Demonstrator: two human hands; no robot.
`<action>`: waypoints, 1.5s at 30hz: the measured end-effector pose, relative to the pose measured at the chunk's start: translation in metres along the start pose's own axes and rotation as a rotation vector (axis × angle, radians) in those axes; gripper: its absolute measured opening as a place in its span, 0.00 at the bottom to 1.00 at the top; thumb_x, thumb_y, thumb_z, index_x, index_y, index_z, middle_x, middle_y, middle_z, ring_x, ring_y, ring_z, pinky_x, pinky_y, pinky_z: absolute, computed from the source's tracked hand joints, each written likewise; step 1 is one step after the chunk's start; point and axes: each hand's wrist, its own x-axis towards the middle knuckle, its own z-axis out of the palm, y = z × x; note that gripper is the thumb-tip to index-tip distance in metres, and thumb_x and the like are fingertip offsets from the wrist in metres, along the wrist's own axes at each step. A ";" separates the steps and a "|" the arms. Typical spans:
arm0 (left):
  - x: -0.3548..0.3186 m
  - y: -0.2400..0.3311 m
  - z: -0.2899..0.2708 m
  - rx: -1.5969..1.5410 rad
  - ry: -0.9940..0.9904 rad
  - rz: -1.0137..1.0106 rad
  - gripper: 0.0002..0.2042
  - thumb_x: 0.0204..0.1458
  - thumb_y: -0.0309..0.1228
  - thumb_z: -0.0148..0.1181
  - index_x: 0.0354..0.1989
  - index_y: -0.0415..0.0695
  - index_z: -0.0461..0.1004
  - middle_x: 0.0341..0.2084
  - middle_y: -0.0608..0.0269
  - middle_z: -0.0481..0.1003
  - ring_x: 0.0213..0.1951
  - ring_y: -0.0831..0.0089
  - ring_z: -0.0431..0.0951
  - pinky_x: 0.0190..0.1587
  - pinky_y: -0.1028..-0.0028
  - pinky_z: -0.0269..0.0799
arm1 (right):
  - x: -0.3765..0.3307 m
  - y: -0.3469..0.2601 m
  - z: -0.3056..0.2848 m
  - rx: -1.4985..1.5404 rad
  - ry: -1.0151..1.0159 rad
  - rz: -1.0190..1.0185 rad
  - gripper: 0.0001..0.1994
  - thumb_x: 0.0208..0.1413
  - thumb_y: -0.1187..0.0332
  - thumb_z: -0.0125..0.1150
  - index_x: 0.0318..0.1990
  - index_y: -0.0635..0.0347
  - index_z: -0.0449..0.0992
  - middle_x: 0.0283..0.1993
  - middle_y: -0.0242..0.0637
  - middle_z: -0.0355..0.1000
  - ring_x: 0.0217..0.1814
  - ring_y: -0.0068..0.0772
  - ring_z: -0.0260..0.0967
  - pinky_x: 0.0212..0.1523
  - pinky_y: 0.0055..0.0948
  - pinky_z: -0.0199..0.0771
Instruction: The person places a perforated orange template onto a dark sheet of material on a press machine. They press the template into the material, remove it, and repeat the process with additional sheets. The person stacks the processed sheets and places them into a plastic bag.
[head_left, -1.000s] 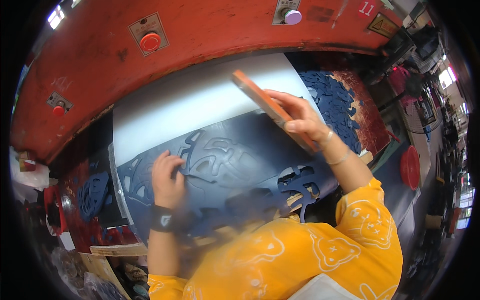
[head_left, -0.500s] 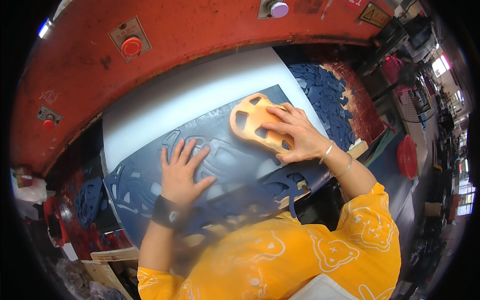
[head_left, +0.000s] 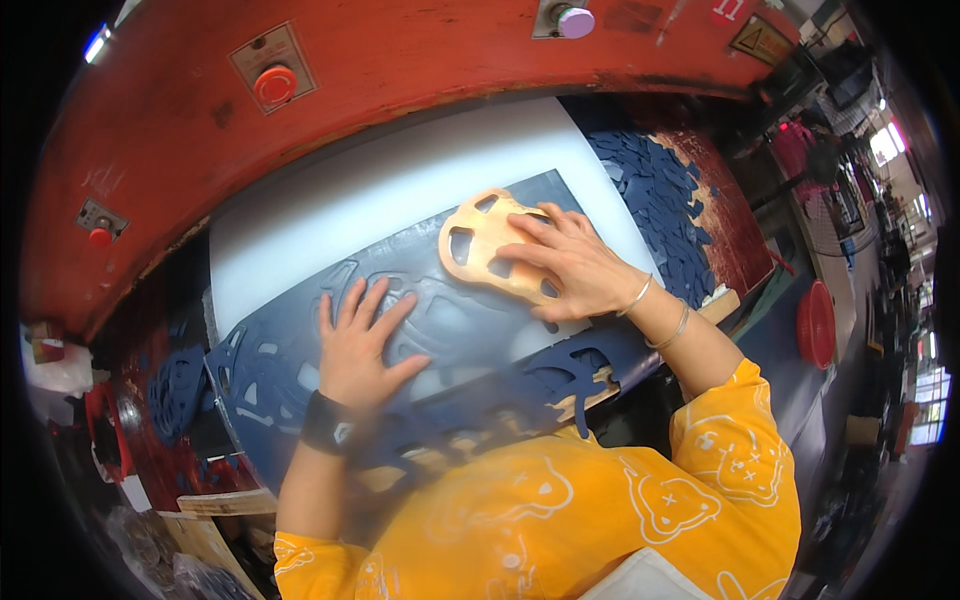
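A dark blue sheet (head_left: 420, 245) lies over a white board (head_left: 330, 215); its near and left parts are cut through with curved openings. On its left part my left hand (head_left: 358, 345) rests flat with fingers spread. My right hand (head_left: 572, 262) grips a tan cutting die (head_left: 478, 262), a sole-shaped frame with several openings, by its right side. The die sits on or just above the uncut part of the sheet; I cannot tell whether it touches. Cut strips of the sheet (head_left: 570, 375) hang at the near edge.
A red machine beam (head_left: 400, 60) with a red push button (head_left: 274, 87) spans the far side. Blue offcuts (head_left: 650, 200) are heaped at the right, and blue cut pieces (head_left: 178, 395) lie at the left. A red basket (head_left: 816, 322) stands farther right.
My right hand has shifted the cutting die a little to the left over the sheet. My left hand has stayed in nearly the same place.
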 end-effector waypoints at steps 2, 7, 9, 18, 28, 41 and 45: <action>0.004 0.003 0.002 0.023 -0.019 -0.013 0.34 0.41 0.54 0.65 0.60 0.58 0.70 0.63 0.57 0.63 0.67 0.55 0.56 0.67 0.42 0.39 | -0.010 0.010 -0.007 0.159 -0.011 0.151 0.37 0.37 0.58 0.68 0.61 0.52 0.67 0.67 0.48 0.56 0.69 0.57 0.49 0.65 0.49 0.50; 0.017 0.016 0.009 0.038 0.026 -0.042 0.33 0.37 0.46 0.69 0.57 0.55 0.72 0.62 0.54 0.64 0.66 0.53 0.58 0.68 0.43 0.39 | -0.078 0.045 -0.026 0.594 0.109 0.524 0.37 0.45 0.61 0.69 0.64 0.63 0.62 0.64 0.50 0.62 0.67 0.47 0.58 0.67 0.36 0.57; 0.025 0.022 0.011 0.045 0.029 -0.049 0.34 0.36 0.44 0.70 0.57 0.52 0.71 0.61 0.54 0.64 0.66 0.53 0.58 0.67 0.44 0.40 | -0.107 0.054 -0.021 0.589 0.190 0.511 0.36 0.44 0.63 0.69 0.63 0.63 0.63 0.63 0.50 0.62 0.66 0.47 0.59 0.66 0.36 0.58; 0.092 0.070 0.029 -0.118 0.195 -0.073 0.37 0.37 0.36 0.71 0.60 0.41 0.67 0.54 0.49 0.68 0.57 0.50 0.65 0.61 0.59 0.58 | -0.156 0.108 -0.008 0.413 0.366 0.431 0.33 0.39 0.63 0.75 0.56 0.61 0.71 0.63 0.47 0.63 0.67 0.47 0.57 0.67 0.40 0.57; 0.172 0.120 0.050 -0.063 0.070 -0.100 0.40 0.37 0.53 0.70 0.57 0.39 0.69 0.54 0.51 0.66 0.58 0.53 0.63 0.62 0.58 0.57 | -0.190 0.167 -0.024 0.419 0.384 0.362 0.25 0.39 0.59 0.72 0.49 0.56 0.78 0.62 0.42 0.64 0.69 0.47 0.51 0.67 0.42 0.53; 0.140 0.039 0.026 -0.050 0.097 0.070 0.44 0.28 0.48 0.75 0.57 0.39 0.69 0.57 0.51 0.67 0.59 0.50 0.64 0.62 0.58 0.58 | -0.103 0.110 -0.033 0.272 0.068 0.331 0.47 0.34 0.48 0.75 0.64 0.58 0.62 0.66 0.46 0.58 0.70 0.51 0.49 0.67 0.48 0.47; 0.120 0.010 0.026 -0.121 0.156 0.047 0.45 0.29 0.49 0.76 0.58 0.38 0.68 0.57 0.50 0.68 0.59 0.49 0.65 0.61 0.57 0.61 | -0.051 0.080 -0.022 0.161 -0.011 0.202 0.50 0.34 0.45 0.74 0.65 0.59 0.59 0.67 0.52 0.54 0.69 0.56 0.50 0.67 0.48 0.49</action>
